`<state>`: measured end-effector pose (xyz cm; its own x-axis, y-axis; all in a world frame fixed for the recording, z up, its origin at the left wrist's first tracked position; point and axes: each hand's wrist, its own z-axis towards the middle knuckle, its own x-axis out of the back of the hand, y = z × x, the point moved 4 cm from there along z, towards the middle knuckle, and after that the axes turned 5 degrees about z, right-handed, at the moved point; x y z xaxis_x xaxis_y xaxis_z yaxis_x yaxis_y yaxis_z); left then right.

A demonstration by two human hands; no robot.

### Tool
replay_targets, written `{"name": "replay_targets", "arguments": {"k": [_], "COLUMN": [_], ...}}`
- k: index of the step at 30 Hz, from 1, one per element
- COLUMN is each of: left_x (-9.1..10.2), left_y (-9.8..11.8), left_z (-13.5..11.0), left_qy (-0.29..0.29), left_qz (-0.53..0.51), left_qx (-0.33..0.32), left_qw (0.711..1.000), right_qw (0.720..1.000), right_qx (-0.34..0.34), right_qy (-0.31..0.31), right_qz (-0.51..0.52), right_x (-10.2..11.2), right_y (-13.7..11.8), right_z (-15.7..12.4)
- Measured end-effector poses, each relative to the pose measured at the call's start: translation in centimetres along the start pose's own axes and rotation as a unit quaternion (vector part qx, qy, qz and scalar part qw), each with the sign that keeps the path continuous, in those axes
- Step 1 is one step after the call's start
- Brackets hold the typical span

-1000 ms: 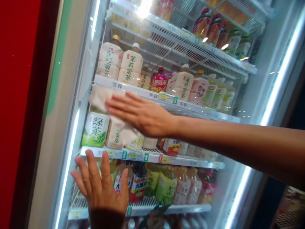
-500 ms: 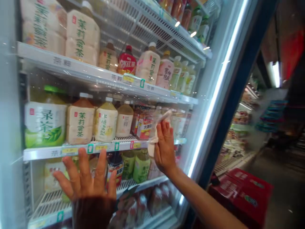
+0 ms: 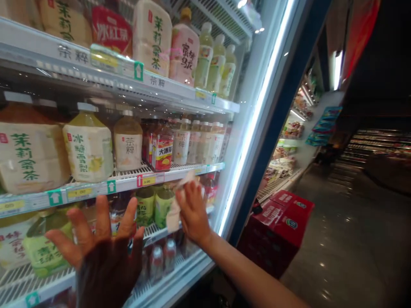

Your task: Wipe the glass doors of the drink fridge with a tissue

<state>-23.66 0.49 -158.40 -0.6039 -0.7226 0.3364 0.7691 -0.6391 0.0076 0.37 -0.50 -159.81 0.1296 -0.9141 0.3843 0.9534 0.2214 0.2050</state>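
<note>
In the head view, a pale cloth (image 3: 173, 216) lies under the fingers of my right hand (image 3: 194, 218), which presses it against the clear glass front of a drinks cooler. The cloth sits over the lower part of the glass, before the shelf with green bottles (image 3: 163, 205). On the left, my left hand (image 3: 102, 244) is open with fingers spread and holds nothing. It is at or close to the glass; contact cannot be made out. Behind it stand green-labelled bottles (image 3: 46, 246) and a shelf edge (image 3: 126, 184) with price tags.
Several bottled teas (image 3: 88, 145) fill the shelves behind the glass. A bright light strip (image 3: 257, 115) and a dark blue frame (image 3: 272, 98) run up the cooler's right side. Stacked red boxes (image 3: 282, 222) stand beside it on the shiny floor (image 3: 334, 239).
My right hand has moved the cloth down the glass, from the middle shelf to below its edge. The view has shifted right and closer. My left hand stays spread.
</note>
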Motion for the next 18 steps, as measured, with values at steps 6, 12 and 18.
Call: {"name": "replay_targets", "arguments": {"k": [6, 12, 18], "left_x": [-1.8, -1.6, 0.7], "left_y": [1.8, 2.1, 1.0], "left_z": [-0.7, -1.0, 1.6], "left_qy": [-0.019, -0.053, -0.055], "left_qz": [0.002, 0.04, 0.051], "left_qx": [-0.022, -0.039, -0.054], "left_qw": [1.0, 0.997, 0.996], "right_qw": [0.991, 0.993, 0.993], "right_qx": [-0.117, -0.082, -0.091], "right_qy": [0.065, 0.07, 0.042], "right_qz": [0.02, 0.049, 0.057], "right_x": [0.6, -1.2, -0.2], "right_y": [0.8, -3.1, -2.4], "right_z": [-0.1, -1.3, 5.8]}}
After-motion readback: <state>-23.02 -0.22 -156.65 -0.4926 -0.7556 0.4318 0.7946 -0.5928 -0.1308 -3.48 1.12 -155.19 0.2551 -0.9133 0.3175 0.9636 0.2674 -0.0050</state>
